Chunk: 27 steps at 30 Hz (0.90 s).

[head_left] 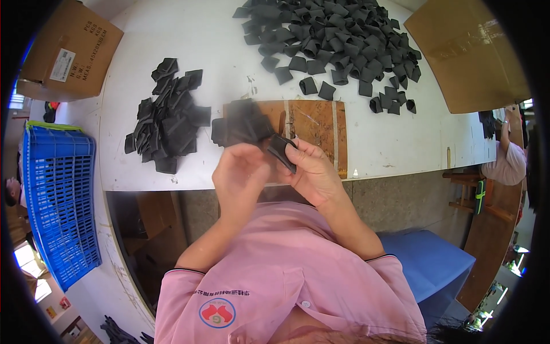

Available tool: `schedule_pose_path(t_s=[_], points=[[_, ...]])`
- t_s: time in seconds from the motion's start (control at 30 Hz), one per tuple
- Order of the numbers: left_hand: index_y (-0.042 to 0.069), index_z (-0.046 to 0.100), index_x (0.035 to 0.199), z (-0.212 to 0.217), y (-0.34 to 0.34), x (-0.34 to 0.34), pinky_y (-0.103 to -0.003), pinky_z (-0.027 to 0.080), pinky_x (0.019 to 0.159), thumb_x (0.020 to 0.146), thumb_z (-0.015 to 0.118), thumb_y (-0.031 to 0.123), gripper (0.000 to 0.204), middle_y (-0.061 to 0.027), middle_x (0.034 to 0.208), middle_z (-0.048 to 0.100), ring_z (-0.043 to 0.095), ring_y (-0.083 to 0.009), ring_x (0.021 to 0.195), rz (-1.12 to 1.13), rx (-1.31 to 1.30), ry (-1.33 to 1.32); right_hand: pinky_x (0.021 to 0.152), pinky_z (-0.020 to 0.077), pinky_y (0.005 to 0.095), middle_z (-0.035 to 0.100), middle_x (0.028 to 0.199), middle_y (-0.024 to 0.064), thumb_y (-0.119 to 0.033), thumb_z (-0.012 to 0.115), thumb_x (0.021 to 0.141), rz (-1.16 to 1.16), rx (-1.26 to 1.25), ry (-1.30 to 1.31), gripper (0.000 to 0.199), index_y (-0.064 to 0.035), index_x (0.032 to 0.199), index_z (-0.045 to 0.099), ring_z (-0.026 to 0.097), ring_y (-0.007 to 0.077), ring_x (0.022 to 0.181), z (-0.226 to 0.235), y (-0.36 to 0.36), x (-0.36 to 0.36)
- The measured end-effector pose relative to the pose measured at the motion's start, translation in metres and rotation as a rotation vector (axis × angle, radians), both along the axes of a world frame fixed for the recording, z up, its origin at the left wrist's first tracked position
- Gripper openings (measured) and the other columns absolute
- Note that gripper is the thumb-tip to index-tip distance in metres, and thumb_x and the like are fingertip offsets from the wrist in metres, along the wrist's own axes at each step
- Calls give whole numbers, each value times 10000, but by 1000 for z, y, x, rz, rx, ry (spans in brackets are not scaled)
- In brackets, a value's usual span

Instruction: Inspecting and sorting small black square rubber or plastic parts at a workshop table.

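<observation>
My right hand [315, 171] pinches a small black fabric sleeve [281, 151] between thumb and fingers, just above the table's front edge. Close beside it is my left hand [242, 172], curled and smeared by motion, so I cannot tell whether its fingers grip anything. Beyond both hands, a blurred cluster of black fabric pieces [243, 121] covers the left part of a worn brown board [321, 129]. Farther left lies a loose heap of flat black pieces [169, 123]. A large pile of black fabric sleeves [338, 43], many gaping at their ends, spreads over the table's far side.
Cardboard boxes stand at the far left [71, 51] and far right [470, 54] of the white table [401, 143]. A blue plastic crate [60, 200] is at the left. Blue sheeting [427, 261] hangs low on the right. Another person [505, 163] sits at the right.
</observation>
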<state>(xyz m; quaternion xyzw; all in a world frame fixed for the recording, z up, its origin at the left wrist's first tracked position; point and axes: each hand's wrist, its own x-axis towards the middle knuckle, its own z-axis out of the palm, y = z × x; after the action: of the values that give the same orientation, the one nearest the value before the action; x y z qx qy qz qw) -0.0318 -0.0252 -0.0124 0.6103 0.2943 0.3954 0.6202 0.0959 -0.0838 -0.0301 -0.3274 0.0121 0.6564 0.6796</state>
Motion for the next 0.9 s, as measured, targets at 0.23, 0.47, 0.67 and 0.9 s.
schedule_pose_path(t_s=[0.23,0.47,0.67,0.9], points=[[-8,520,833,-8,-9,12,-233,453,571,803,531,87,100,-84,701,569,549,-126,619,-69,-647,-223,504,401,219,558,726,64,-156,501,857,47,55,-45,158,-2,876,534,530,127,606,2,-8,3],[-15,524,828,-5,-9,12,-218,469,467,800,524,77,96,-92,676,572,555,-124,562,-45,-546,-175,508,410,213,562,723,62,-153,511,851,63,6,-53,160,3,876,537,539,126,610,-2,-7,2],[-15,526,825,-5,-7,10,-219,466,451,790,527,41,65,-95,685,585,574,-138,562,-24,-583,-164,557,425,226,578,767,41,-135,543,830,67,-6,-23,140,-22,912,554,542,110,649,-1,-7,2],[-15,527,808,-10,-7,11,-195,438,429,809,535,27,43,-49,652,558,530,-74,551,63,-391,113,512,415,263,543,772,93,-166,619,760,-236,-167,-1695,225,-5,894,537,500,186,551,-7,-10,-7]])
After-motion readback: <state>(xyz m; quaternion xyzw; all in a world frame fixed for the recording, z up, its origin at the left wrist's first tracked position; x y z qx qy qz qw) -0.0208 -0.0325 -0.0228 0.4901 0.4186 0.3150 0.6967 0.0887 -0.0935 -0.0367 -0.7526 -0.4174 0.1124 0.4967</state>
